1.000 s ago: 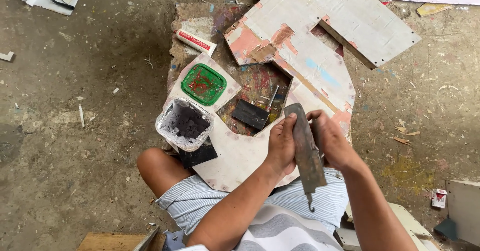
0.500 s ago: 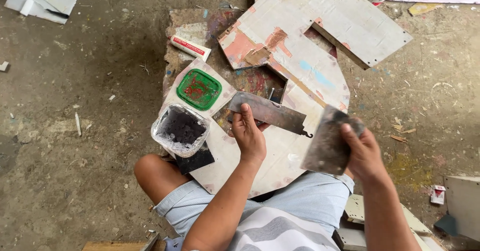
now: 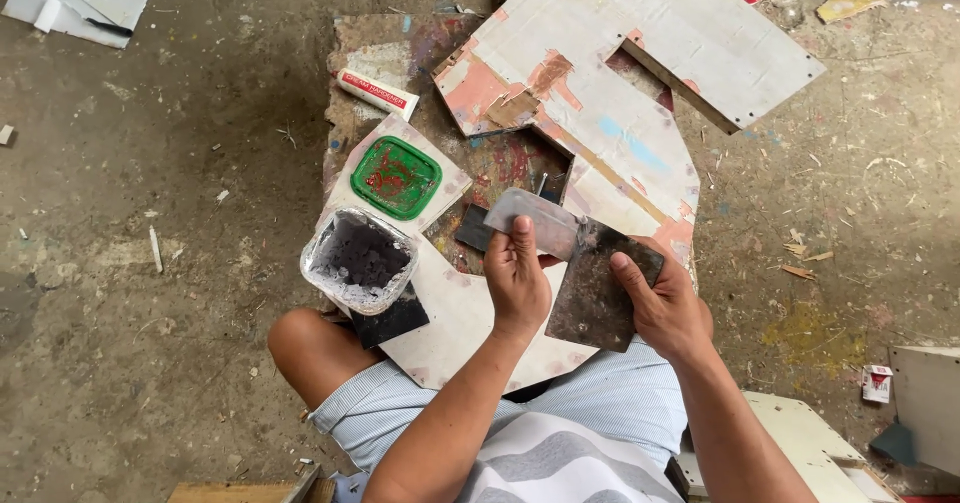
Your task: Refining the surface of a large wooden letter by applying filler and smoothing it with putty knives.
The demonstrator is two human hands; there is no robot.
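My left hand [image 3: 517, 281] grips a thin grey scraper blade [image 3: 535, 223], laid across the top of a wider dark metal spreader [image 3: 597, 288] that my right hand [image 3: 663, 306] holds by its lower edge. Both tools hover over a paint-stained white board [image 3: 455, 313] resting on my lap. Left of my hands stands an open tub [image 3: 358, 260] of dark grey paste. Its green lid [image 3: 396, 177] lies just behind it.
A white and red tube [image 3: 377, 94] lies on the stained wooden surface [image 3: 350, 63]. Larger scuffed white panels [image 3: 640, 53] overlap at the back right. Small black pads [image 3: 389, 320] sit near the tub. Dirt floor with debris surrounds everything; paper scraps [image 3: 75, 8] lie far left.
One second ago both hands held a single blade upright. The tools have since come apart, and my left hand has now brought the thin scraper onto the spreader in my right.
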